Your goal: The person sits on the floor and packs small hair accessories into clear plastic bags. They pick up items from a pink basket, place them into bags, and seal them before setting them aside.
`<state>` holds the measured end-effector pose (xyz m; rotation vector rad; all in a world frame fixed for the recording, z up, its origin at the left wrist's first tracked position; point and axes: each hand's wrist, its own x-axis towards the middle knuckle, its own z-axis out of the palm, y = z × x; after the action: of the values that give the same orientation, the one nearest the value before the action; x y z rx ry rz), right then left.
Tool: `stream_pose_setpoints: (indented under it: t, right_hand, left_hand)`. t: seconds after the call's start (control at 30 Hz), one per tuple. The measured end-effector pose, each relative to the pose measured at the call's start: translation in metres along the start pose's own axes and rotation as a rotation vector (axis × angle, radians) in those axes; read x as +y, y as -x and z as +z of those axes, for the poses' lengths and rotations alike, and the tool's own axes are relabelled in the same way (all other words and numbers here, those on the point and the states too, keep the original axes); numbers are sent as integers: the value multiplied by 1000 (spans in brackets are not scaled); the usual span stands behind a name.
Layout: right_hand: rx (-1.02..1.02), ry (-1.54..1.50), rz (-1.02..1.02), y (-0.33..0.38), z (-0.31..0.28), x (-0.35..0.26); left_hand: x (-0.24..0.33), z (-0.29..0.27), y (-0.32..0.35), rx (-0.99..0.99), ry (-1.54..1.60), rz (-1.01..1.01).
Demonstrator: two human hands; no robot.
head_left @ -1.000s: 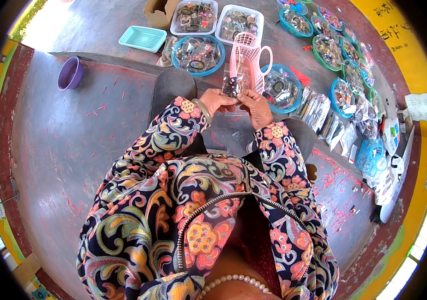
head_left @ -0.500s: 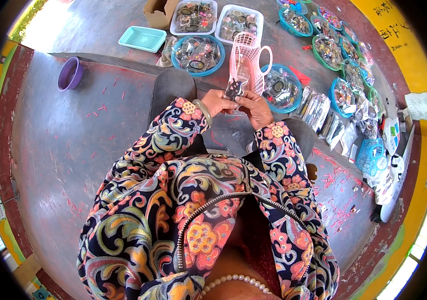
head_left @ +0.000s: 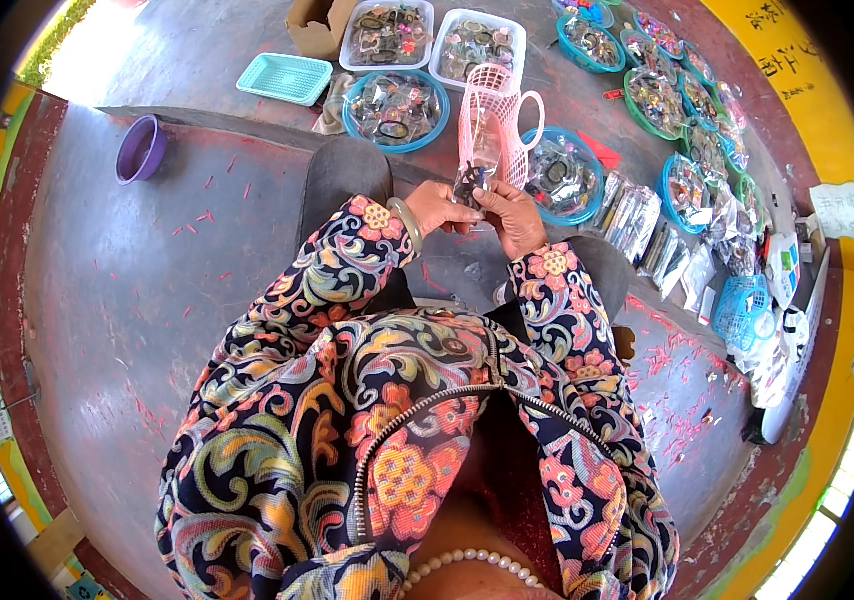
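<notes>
Both hands meet in front of me on a small clear plastic bag (head_left: pixel 470 182) with a dark item inside; its exact kind is too small to tell. My left hand (head_left: pixel 437 207), wearing a pale bangle, pinches the bag's lower left side. From the right, my right hand (head_left: pixel 514 217) grips it between thumb and fingers. Just beyond the bag stands a pink plastic basket (head_left: pixel 493 92) with openwork sides and a loop handle. A round blue basket (head_left: pixel 600 190) of bagged items lies close to the right hand.
Ahead are two white trays (head_left: pixel 524 66) and a blue basket (head_left: pixel 352 122) of bagged pieces, plus a turquoise tray (head_left: pixel 284 78). A purple basin (head_left: pixel 142 150) sits left. Many filled baskets and stacked plastic bags (head_left: pixel 630 215) line the right. Red scraps (head_left: pixel 682 365) litter the floor.
The dark item in the bag has tilted slightly, and my fingers have shifted a little on it. The surroundings stay the same.
</notes>
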<state>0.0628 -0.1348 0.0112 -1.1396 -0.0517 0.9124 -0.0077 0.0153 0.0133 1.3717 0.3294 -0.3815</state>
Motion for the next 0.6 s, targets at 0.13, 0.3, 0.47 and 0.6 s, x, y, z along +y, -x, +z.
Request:
stream_pose_setpoints:
  t: [0.13,0.3,0.47,0.6]
  right_hand:
    - [1,-28,-4,-2,-3,3]
    - [19,-98,-66,-1,-6,8]
    - [50,-64,-33,2,3,1]
    - [32,-84,-47,0,-2,5]
  left_hand:
    - [-1,1,-1,-21,-35,13]
    - [1,1,-2,-67,-87,13]
    - [-1,2,-1,-61,-53,12]
    - [0,1,-1,-62,-90,-5]
